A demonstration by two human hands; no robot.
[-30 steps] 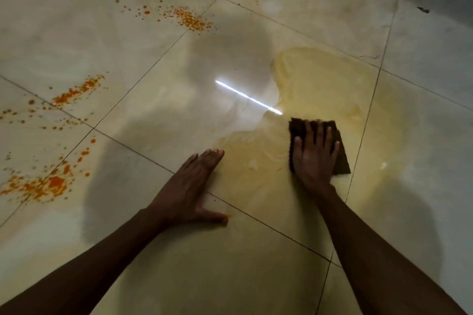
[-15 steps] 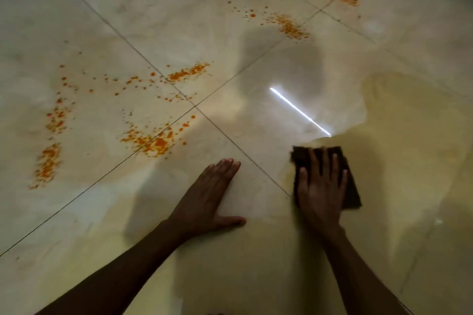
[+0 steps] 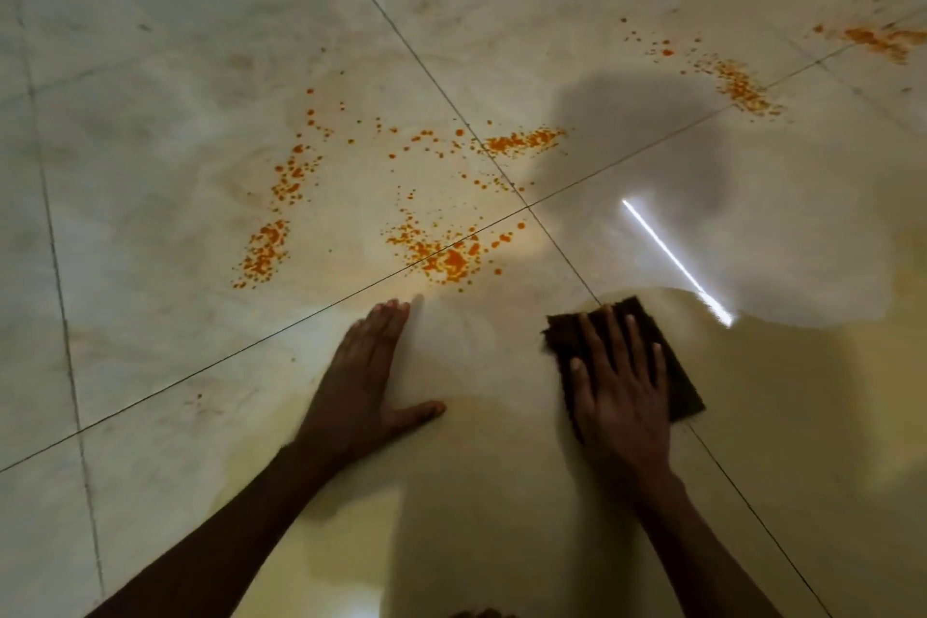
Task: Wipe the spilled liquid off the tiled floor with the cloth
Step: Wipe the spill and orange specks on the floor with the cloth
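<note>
- Since half a second ago the view has swung left: the orange splatter (image 3: 436, 256) that sat at the left of the frame is now near the centre, and more bare tile shows at the far left.
- My right hand (image 3: 619, 391) and the brown cloth (image 3: 677, 381) under it have shifted leftward along the near edge of the yellowish spilled liquid (image 3: 802, 417); the cloth's upper corner now sits on the grout line that runs down to the lower right.
- My left hand (image 3: 366, 381) stays planted on the floor, in about the same place relative to the right one.
- The tiled floor (image 3: 150, 166) is glossy pale marble-look tile crossed by thin dark grout lines. Orange spots scatter across the middle, with more at the upper right.
- The liquid covers the lower right and bottom of the frame. A bright strip of reflected light (image 3: 674, 261) lies right of centre, with a dark shadow above it.
- My right hand lies flat on the cloth, fingers (image 3: 597, 341) straight and slightly spread, pressing it to the floor at centre right.
- My left hand lies palm down on the tile, fingers together, thumb stretched out to the right, well apart from the cloth.
- Both forearms reach in from the bottom edge.
</note>
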